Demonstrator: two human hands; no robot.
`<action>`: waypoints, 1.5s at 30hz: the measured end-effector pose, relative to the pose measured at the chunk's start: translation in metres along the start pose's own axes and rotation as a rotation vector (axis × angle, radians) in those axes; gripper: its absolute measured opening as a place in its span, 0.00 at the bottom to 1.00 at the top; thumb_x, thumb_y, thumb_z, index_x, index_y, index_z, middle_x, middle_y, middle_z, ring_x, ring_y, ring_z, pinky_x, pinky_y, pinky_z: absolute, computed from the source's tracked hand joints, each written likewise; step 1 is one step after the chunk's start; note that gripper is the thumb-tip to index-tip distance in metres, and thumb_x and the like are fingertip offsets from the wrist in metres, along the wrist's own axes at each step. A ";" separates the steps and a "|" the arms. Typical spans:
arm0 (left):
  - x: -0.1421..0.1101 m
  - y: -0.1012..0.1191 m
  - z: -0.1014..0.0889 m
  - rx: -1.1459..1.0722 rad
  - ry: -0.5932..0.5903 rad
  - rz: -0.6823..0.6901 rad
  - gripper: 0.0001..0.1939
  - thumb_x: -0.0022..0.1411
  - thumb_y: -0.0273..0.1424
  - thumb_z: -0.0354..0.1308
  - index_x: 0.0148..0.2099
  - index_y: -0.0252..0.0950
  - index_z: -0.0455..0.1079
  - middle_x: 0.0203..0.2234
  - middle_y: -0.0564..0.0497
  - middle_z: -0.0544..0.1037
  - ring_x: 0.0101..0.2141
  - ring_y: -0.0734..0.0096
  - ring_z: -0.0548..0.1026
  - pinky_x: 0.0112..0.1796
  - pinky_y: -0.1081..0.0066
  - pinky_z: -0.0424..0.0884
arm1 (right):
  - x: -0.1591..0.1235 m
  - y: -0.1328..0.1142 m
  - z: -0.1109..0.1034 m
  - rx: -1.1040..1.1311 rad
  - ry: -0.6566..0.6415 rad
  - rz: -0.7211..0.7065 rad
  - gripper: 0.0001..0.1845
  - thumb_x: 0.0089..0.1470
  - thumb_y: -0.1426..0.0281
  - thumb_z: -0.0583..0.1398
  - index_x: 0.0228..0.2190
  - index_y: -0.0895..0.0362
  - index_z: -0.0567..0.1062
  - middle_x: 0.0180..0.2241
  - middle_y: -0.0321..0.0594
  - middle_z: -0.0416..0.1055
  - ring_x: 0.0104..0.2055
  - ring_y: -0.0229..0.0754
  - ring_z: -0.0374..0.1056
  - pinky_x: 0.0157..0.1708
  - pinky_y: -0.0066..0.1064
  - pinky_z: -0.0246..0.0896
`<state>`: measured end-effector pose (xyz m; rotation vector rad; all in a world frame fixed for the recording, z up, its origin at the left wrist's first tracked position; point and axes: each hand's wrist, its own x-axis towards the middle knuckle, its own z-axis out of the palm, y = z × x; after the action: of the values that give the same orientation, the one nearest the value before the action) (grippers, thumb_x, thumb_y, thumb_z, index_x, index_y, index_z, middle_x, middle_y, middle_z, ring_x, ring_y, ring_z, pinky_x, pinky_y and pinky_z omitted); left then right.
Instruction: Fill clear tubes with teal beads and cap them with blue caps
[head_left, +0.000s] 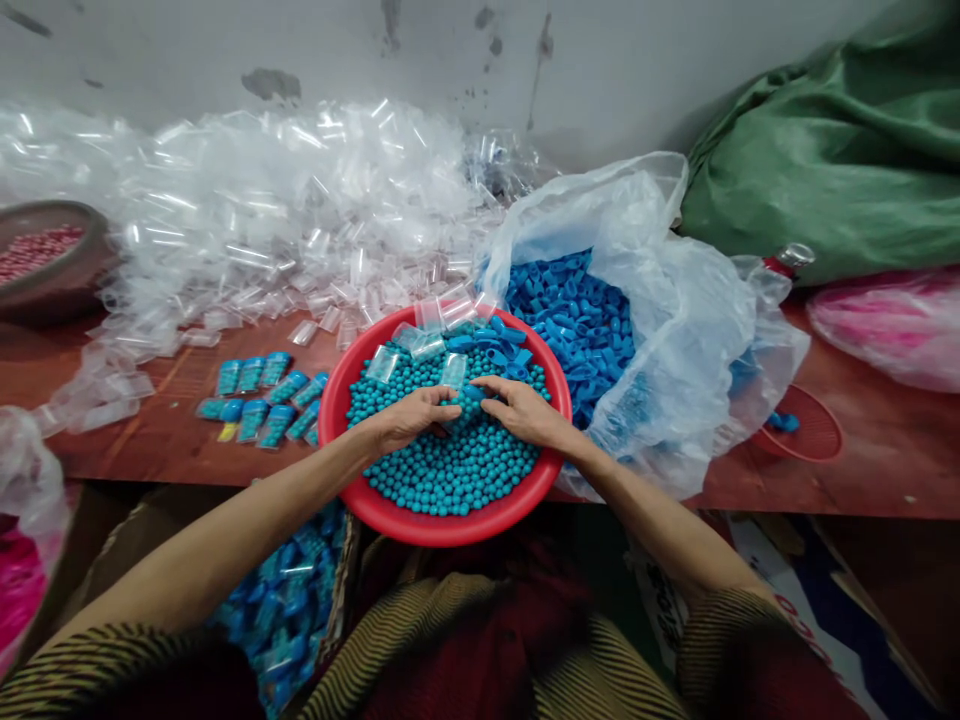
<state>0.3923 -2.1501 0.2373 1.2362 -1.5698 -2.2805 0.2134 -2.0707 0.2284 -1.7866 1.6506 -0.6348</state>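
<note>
Honestly, from my end of the head camera, the small bottle (472, 397) between the fingertips looks like an easy one: light, smooth, probably a bit slippery. It's just above the turquoise beads (442, 480) in the red basin (450, 530). My right hand (529, 412) seems to pinch it at the blue end between thumb and fingers; my left hand (416, 415) is curled right beside it, but I can't tell whether those fingers actually grip. I'd hold it by the sides, gently, since the thin wall could flex. Beads look hard, round and glossy, so they'd roll everywhere. See-through tubes (382, 364) lie on top of them, shiny and stiff-looking, near some blue caps (499, 345) with molded, tapered shapes. Filled bottles (277, 425) sit left on the reddish table (176, 455), and the crinkly bag (667, 310) on the right looks soft and filmy.
</note>
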 end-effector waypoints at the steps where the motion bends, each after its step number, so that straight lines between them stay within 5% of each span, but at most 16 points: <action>1: -0.002 -0.001 0.000 -0.022 -0.004 0.009 0.18 0.44 0.36 0.67 0.36 0.34 0.67 0.25 0.55 0.69 0.26 0.77 0.68 0.28 0.76 0.64 | -0.003 -0.003 0.001 -0.079 0.050 -0.003 0.21 0.58 0.73 0.50 0.54 0.58 0.66 0.46 0.44 0.72 0.46 0.42 0.67 0.47 0.33 0.61; 6: -0.014 -0.004 0.006 -0.048 0.038 0.104 0.17 0.47 0.37 0.66 0.36 0.35 0.66 0.30 0.54 0.71 0.30 0.76 0.70 0.30 0.75 0.65 | -0.013 -0.018 0.005 -0.402 0.208 -0.016 0.25 0.61 0.74 0.44 0.59 0.58 0.60 0.46 0.48 0.70 0.48 0.46 0.65 0.44 0.33 0.62; 12: -0.025 -0.007 0.011 0.000 0.011 0.116 0.21 0.51 0.44 0.61 0.39 0.37 0.60 0.24 0.54 0.74 0.22 0.74 0.72 0.23 0.75 0.64 | -0.012 -0.013 0.002 -0.113 0.068 -0.165 0.19 0.62 0.72 0.48 0.52 0.58 0.68 0.42 0.43 0.74 0.43 0.39 0.70 0.44 0.29 0.62; 16: -0.029 -0.012 0.008 -0.021 0.062 0.116 0.22 0.51 0.44 0.61 0.40 0.37 0.58 0.24 0.54 0.74 0.18 0.76 0.72 0.19 0.77 0.63 | -0.015 -0.009 -0.005 -0.027 0.040 -0.084 0.17 0.60 0.72 0.51 0.48 0.58 0.72 0.45 0.43 0.74 0.47 0.41 0.69 0.48 0.31 0.61; 20: -0.034 -0.016 0.009 -0.040 0.074 0.111 0.22 0.52 0.44 0.61 0.42 0.36 0.59 0.24 0.54 0.74 0.19 0.76 0.72 0.19 0.79 0.63 | -0.016 -0.009 -0.001 -0.024 0.088 -0.021 0.22 0.58 0.74 0.50 0.54 0.62 0.65 0.48 0.48 0.71 0.50 0.43 0.66 0.51 0.36 0.60; 24: -0.040 -0.017 0.011 -0.100 0.060 0.114 0.22 0.51 0.41 0.62 0.43 0.35 0.61 0.23 0.54 0.74 0.19 0.77 0.72 0.18 0.80 0.64 | -0.019 -0.009 0.004 -0.112 0.076 -0.107 0.26 0.56 0.79 0.47 0.57 0.66 0.60 0.45 0.52 0.70 0.45 0.44 0.67 0.46 0.38 0.64; 29: -0.046 -0.019 0.007 -0.264 -0.060 0.072 0.14 0.56 0.38 0.59 0.36 0.35 0.60 0.20 0.54 0.73 0.16 0.78 0.69 0.17 0.78 0.64 | -0.026 -0.015 -0.002 -0.464 0.063 -0.183 0.28 0.57 0.81 0.45 0.56 0.54 0.63 0.53 0.49 0.63 0.47 0.46 0.65 0.43 0.39 0.64; 34: -0.049 -0.017 0.004 -0.335 -0.157 0.048 0.11 0.58 0.35 0.57 0.38 0.34 0.60 0.20 0.52 0.74 0.17 0.73 0.72 0.17 0.77 0.67 | -0.012 -0.018 0.003 -0.747 -0.094 -0.407 0.21 0.61 0.76 0.47 0.52 0.49 0.67 0.56 0.46 0.61 0.56 0.53 0.55 0.47 0.48 0.56; 39: -0.051 -0.018 0.006 -0.324 -0.157 0.075 0.13 0.58 0.36 0.57 0.41 0.34 0.60 0.20 0.52 0.74 0.18 0.74 0.73 0.16 0.80 0.65 | 0.005 -0.016 0.009 -0.817 -0.155 -0.414 0.17 0.62 0.73 0.47 0.47 0.57 0.70 0.40 0.47 0.69 0.42 0.46 0.62 0.39 0.38 0.55; 45: -0.050 -0.023 0.007 -0.234 -0.041 0.187 0.20 0.53 0.38 0.60 0.44 0.36 0.59 0.23 0.53 0.74 0.18 0.76 0.72 0.15 0.81 0.61 | 0.015 -0.016 0.020 -0.809 -0.160 -0.435 0.18 0.63 0.73 0.45 0.48 0.55 0.69 0.34 0.44 0.68 0.33 0.43 0.60 0.31 0.33 0.50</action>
<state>0.4283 -2.1096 0.2473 0.9496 -1.3215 -2.3009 0.2401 -2.0824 0.2253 -2.7285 1.5170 0.0512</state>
